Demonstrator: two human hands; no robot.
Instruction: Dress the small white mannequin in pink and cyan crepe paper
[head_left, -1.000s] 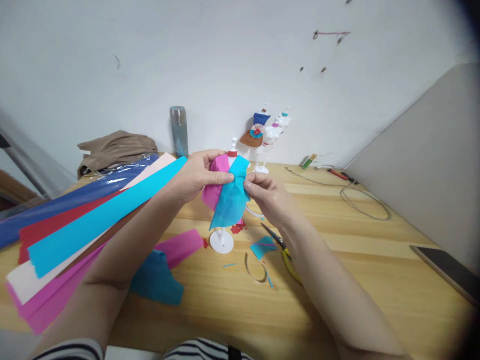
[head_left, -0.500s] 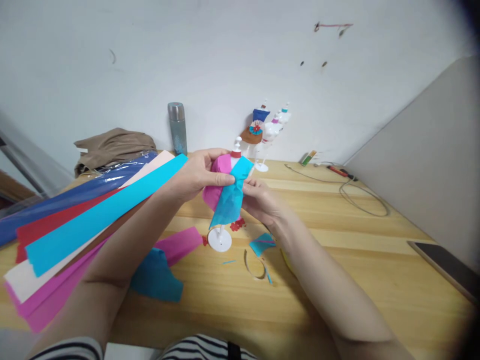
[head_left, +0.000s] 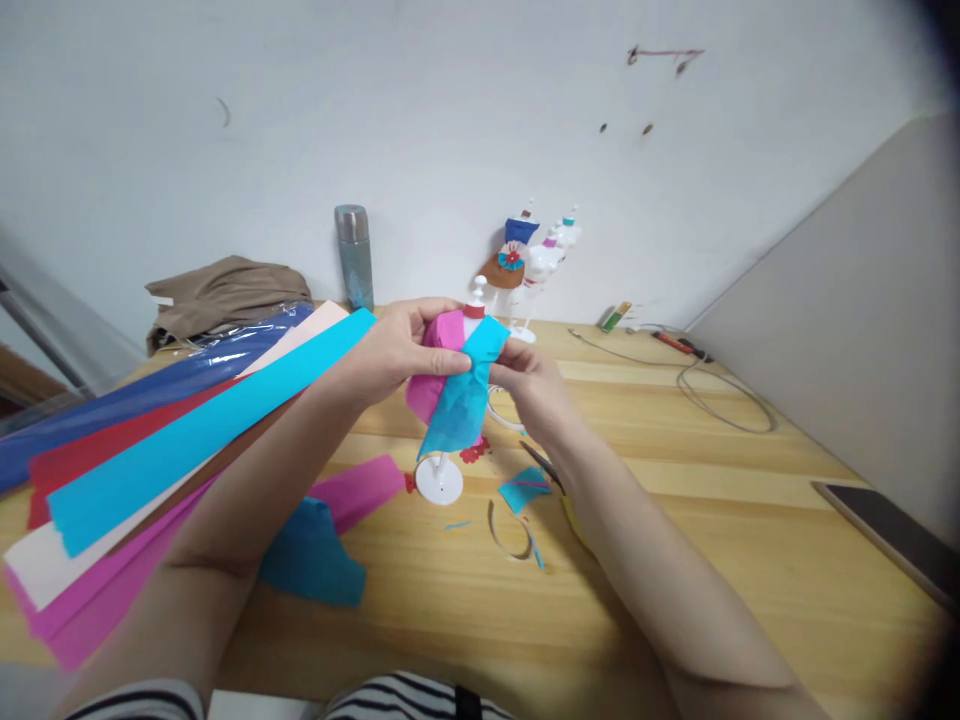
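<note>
A small white mannequin (head_left: 479,288) on a round white base (head_left: 439,481) is wrapped in pink crepe paper (head_left: 426,395), with a red band at its neck. Blue crepe paper (head_left: 459,400) lies slantwise across its front. My left hand (head_left: 409,350) is closed around the mannequin's left side, the thumb pressing the blue paper against the body. On the other side, my right hand (head_left: 529,375) pinches the blue paper's edge near the mannequin's shoulder; its fingertips are partly hidden behind the paper.
Coloured crepe strips (head_left: 210,435) lie at left, by brown cloth (head_left: 232,290) and a flask (head_left: 354,258). Several dressed mannequins (head_left: 544,260) stand behind. Scissors (head_left: 574,520), a blue scrap (head_left: 523,490) and a tape ring (head_left: 506,408) lie near my right arm. A phone (head_left: 892,535) is far right.
My right hand has shifted slightly up and right along the blue paper's edge, uncovering the tape ring and scissors blade. The mannequin leans slightly further right; my left hand keeps its hold.
</note>
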